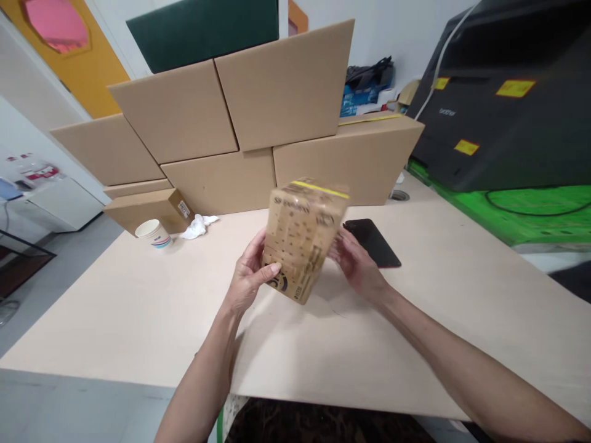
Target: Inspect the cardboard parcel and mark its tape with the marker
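Observation:
A small brown cardboard box with dark printing and a yellow strip along its top edge is held tilted above the table. My left hand grips its lower left side, thumb across the printed face and the other fingers mostly behind. At the box's right side, my right hand has its fingers curled against the edge; they are slightly blurred and their tips are partly hidden. A black tablet-like device lies on the table just behind my right hand.
Large cardboard boxes are stacked along the table's far side, a dark green box on top. A paper cup, crumpled tissue and a flat carton stand at left. A black machine rests on green at right.

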{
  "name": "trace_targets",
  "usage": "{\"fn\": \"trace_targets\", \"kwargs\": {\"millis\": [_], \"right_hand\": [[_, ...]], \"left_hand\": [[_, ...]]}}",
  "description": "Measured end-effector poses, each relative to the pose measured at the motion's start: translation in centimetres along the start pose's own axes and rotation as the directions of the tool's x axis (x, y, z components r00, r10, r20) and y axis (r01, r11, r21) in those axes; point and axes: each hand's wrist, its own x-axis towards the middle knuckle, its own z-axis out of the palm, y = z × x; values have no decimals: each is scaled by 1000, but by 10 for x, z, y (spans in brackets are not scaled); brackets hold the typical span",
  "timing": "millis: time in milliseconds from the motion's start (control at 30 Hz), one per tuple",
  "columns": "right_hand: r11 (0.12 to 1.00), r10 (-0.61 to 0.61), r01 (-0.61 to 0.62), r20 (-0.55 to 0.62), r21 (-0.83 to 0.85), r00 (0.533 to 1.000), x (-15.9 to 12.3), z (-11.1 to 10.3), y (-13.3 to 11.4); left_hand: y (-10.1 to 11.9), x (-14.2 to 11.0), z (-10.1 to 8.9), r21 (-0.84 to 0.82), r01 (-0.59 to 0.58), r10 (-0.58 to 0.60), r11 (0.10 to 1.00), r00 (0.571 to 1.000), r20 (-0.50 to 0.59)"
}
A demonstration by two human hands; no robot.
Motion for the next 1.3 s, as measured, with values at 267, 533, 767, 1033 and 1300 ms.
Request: {"fn": "trace_targets", "kwargs": {"millis": [267,533,767,1033,1300], "right_hand": [[993,-107,108,-16,51,994,5,-2,-7],[990,-141,140,24,31,990,-2,1,-8],[967,-234,228,36,117,972,-6,11,-26],[965,-241,240,-4,104,970,-9,8,-32],[990,-143,143,23,-4,989,-19,12,-37]], "left_hand": [[-14,6,-6,110,123,-98,986,973,-207],[-7,8,5,-98,222,-239,970,943,-234],[-22,3,6,-106,7,-34,994,965,-258],[-21,2,7,-18,-41,32,999,943,-331],[-39,2,13,31,7,3,999,948,-317]]}}
